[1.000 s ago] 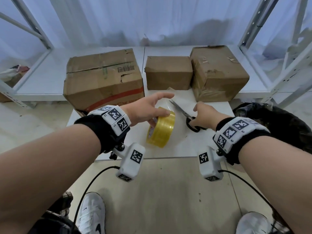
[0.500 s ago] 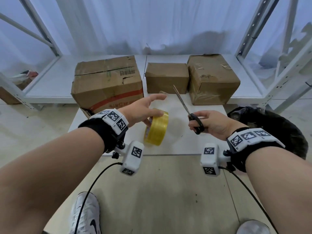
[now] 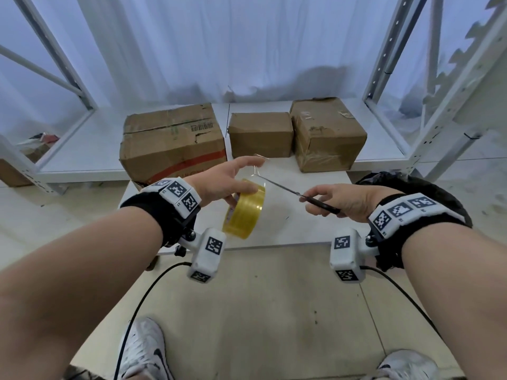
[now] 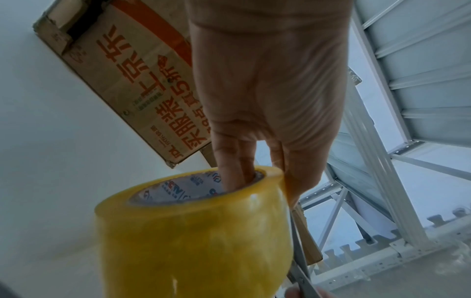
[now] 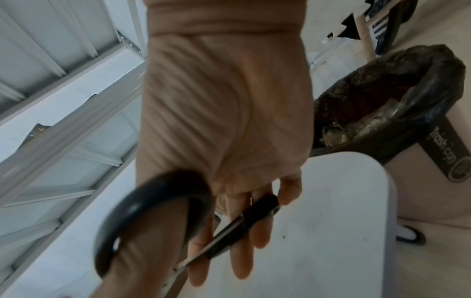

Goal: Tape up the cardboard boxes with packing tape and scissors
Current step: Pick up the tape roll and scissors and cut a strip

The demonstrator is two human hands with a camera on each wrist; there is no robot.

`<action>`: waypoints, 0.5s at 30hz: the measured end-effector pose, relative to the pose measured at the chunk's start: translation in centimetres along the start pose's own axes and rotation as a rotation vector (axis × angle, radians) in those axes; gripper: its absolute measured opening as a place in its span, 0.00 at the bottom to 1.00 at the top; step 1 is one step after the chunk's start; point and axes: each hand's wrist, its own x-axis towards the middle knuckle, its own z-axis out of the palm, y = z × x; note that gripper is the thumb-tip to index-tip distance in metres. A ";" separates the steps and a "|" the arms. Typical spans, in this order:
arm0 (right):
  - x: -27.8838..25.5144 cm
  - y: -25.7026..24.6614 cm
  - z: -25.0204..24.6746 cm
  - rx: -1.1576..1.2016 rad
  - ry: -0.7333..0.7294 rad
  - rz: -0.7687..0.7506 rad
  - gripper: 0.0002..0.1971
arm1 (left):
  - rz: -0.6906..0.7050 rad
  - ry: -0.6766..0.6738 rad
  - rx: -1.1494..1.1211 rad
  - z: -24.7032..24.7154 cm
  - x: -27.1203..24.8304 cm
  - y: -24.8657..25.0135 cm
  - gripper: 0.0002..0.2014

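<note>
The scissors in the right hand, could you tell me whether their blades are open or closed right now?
Closed, as far as shown: in the head view the scissors form one thin line from the right hand toward the tape roll.

White curtain [image 3: 219, 45], white metal shelving [image 3: 389, 50], beige tiled floor [image 3: 274, 311], daylight.

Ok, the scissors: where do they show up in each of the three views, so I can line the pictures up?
Head: scissors right of centre, gripped by the right hand, blades pointing left at the tape roll.
Left wrist: only the blades, bottom edge, just right of the roll.
Right wrist: handle loop and shank lower centre, in the hand.
Shared landmark: the white table, seen in all three.
</note>
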 end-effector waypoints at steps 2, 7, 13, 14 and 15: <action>0.0 -0.5 0.3 0.016 0.001 -0.018 0.30 | -0.006 -0.015 0.016 -0.1 -0.2 0.3 0.30; 0.2 -1.4 0.4 0.026 0.023 -0.077 0.33 | -0.033 -0.020 0.034 -0.3 -0.8 0.3 0.31; 0.3 -1.9 0.1 0.032 0.034 -0.148 0.19 | -0.032 -0.022 0.065 -0.2 -1.2 0.5 0.31; 0.2 -2.0 0.0 0.031 0.029 -0.149 0.15 | -0.034 -0.024 0.070 -0.2 -1.2 0.5 0.31; 0.0 -2.1 -0.1 0.024 0.017 -0.152 0.14 | -0.036 -0.026 0.073 -0.3 -1.2 0.5 0.31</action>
